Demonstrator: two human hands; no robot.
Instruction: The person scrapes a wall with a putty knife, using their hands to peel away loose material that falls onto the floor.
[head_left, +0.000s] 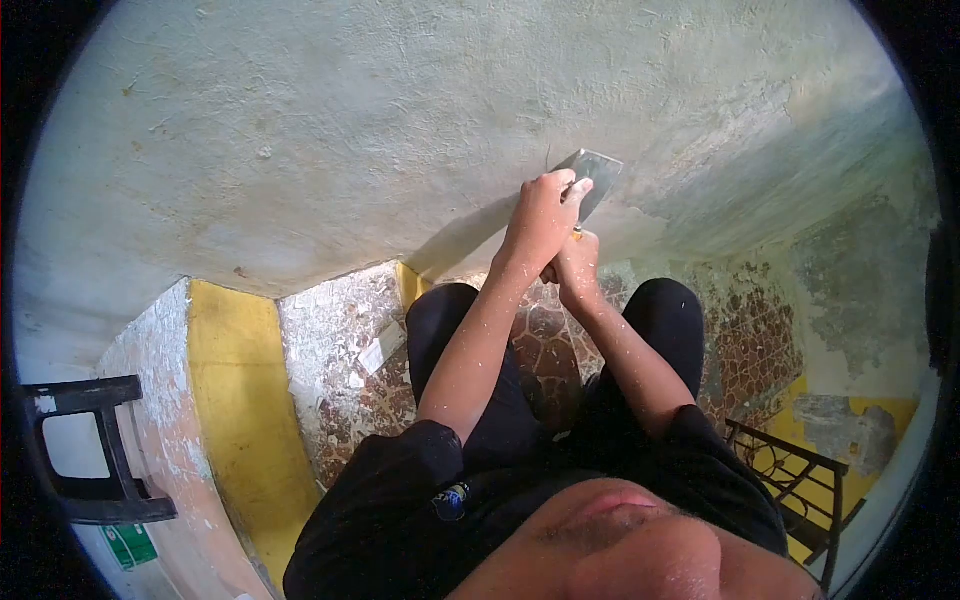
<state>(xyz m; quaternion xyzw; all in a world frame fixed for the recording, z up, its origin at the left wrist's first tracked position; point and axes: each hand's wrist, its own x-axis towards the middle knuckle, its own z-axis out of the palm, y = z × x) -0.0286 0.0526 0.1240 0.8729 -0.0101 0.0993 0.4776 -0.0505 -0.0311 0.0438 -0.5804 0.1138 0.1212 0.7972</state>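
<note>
A flat grey rectangular scraper blade (pixel 602 181) lies against or very close to the rough grey-white wall (pixel 400 130). My right hand (pixel 577 262) is closed around its handle, most of which is hidden by the fingers; a small yellow part shows above the fist. Just above it, my left hand (pixel 549 205) grips the blade's lower left edge, fingers bent over it. The two hands are close together in front of my knees. White specks dot both forearms.
To the left, a yellow-painted ledge (pixel 240 390) runs beside a black frame (pixel 95 400) and a green item (pixel 130 545). White debris (pixel 380 348) litters the brown patterned floor (pixel 545 345). A black metal rack (pixel 800 480) stands at lower right.
</note>
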